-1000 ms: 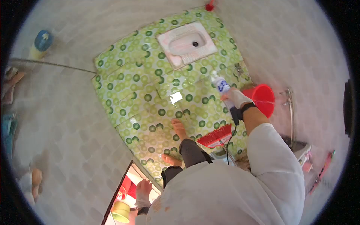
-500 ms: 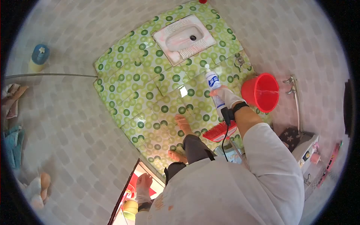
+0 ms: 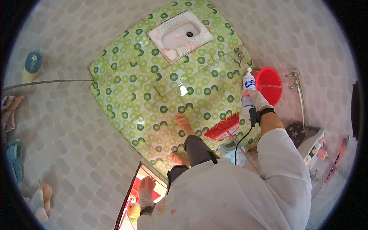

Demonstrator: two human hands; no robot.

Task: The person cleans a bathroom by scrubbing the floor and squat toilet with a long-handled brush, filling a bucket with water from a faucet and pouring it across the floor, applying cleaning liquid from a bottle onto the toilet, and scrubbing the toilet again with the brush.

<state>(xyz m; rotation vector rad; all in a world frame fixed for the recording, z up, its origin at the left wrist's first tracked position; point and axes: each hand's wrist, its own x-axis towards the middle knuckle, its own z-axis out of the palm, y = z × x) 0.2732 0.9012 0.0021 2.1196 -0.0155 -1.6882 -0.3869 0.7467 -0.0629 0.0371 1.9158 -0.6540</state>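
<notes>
My right hand (image 3: 256, 99), in a pale glove, is wrapped around a white squeeze bottle (image 3: 248, 82) with a blue label and a narrow white nozzle. The bottle stands out over the green-dotted floor with its nozzle away from me, right beside a red bucket (image 3: 272, 84). Near the doorway, my left hand (image 3: 146, 188) hangs low at my side, gloved too. Its fingers are loosely bent and slightly apart, with nothing visible in them.
A squat toilet (image 3: 168, 56) is set in the tiled floor ahead. A red-bristled broom (image 3: 222, 128) lies near my legs, by a light-blue stool (image 3: 234, 154). Taps (image 3: 293, 79) and a floor drain (image 3: 239, 54) are to the right. Cloths (image 3: 14, 157) hang on the left.
My right hand has carried the bottle to the right, close to the bucket. The view has shifted slightly. My left hand stays at my side.
</notes>
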